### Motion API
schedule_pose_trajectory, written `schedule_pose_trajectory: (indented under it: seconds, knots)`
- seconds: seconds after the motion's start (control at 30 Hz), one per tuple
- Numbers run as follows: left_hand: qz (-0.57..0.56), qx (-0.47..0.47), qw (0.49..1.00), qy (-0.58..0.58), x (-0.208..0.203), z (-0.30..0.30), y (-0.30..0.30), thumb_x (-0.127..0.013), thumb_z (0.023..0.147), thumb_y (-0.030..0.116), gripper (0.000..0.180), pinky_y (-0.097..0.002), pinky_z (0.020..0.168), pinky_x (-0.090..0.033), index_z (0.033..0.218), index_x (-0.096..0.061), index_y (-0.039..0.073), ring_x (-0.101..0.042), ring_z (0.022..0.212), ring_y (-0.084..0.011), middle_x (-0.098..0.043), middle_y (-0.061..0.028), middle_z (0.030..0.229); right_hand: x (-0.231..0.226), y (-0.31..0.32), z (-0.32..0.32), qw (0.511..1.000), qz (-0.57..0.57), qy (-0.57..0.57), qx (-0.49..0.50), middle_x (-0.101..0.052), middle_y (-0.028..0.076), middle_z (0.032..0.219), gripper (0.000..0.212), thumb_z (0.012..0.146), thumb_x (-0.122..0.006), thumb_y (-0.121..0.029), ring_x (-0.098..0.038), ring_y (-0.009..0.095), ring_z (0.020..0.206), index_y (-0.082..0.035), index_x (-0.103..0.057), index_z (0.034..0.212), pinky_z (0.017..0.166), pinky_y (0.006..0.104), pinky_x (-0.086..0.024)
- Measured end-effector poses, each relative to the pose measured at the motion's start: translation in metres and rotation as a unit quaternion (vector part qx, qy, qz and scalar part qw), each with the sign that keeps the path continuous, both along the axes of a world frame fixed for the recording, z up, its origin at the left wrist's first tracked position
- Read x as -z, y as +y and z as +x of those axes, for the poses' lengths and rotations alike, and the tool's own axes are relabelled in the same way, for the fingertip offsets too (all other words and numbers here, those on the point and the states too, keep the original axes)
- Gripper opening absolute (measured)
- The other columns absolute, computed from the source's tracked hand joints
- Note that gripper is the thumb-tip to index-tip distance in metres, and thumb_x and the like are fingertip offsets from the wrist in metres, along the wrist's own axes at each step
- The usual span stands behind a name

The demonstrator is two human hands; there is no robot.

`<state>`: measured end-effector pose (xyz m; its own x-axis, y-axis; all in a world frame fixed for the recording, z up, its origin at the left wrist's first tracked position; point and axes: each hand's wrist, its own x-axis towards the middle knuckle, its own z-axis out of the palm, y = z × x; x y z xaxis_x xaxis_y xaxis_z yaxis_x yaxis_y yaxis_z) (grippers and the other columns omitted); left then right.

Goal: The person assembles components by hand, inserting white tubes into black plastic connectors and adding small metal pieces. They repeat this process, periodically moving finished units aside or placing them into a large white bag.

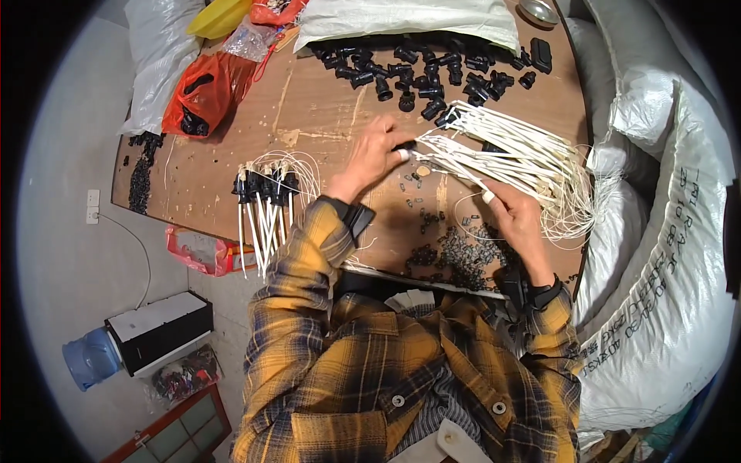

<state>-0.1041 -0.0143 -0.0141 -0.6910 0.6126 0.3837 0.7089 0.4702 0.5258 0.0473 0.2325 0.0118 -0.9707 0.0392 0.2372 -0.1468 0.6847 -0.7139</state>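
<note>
My left hand (376, 150) is closed in a pinch on a small black part (406, 145), mostly hidden by the fingers. My right hand (513, 217) grips the near end of a white rod (461, 170), whose far end points toward the left fingertips. Whether the rod touches the black part, I cannot tell. Both hands have white wraps on a fingertip or thumb. Just beyond the right hand lies a pile of white rods (525, 150) with thin strings trailing off. Small dark clips (467, 258) are scattered between the hands and the table's near edge.
Black plastic fittings (432, 73) spill from a white sack (409, 23) at the back. At left lie white rods with black fittings (266, 185) and an orange bag (204, 92). Tiny black pieces (140, 181) line the left edge. Large white sacks (648, 255) crowd the right.
</note>
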Motion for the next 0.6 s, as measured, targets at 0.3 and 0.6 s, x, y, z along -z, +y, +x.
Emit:
schedule_pose_trajectory:
  seconds: [0.3, 0.6]
  knots:
    - [0.036, 0.028, 0.963, -0.264, -0.014, 0.055, -0.003, -0.060, 0.083, 0.010, 0.012, -0.0398, 0.081, -0.046, 0.093, -0.062, 0.005, -0.056, 0.093, -0.0309, -0.062, -0.0102, 0.101, -0.004, -0.021, 0.013, 0.993, -0.047, -0.084, -0.075, -0.067, 0.011, 0.078, 0.023, 0.085, -0.065, -0.009, -0.061, 0.018, 0.060, -0.007, -0.070, 0.106, 0.054, 0.0303, -0.047]
    - [-0.031, 0.043, 0.994, 0.099, -0.015, 0.073, 0.003, -0.059, 0.079, 0.010, 0.008, -0.0367, 0.062, -0.048, 0.085, -0.054, 0.007, -0.060, 0.075, -0.0215, -0.057, -0.0083, 0.086, -0.043, -0.012, 0.006, 0.911, 0.390, -0.134, 0.024, -0.066, 0.007, 0.078, 0.035, 0.074, -0.068, -0.004, -0.057, 0.018, 0.053, -0.011, -0.067, 0.108, 0.046, 0.0313, -0.042]
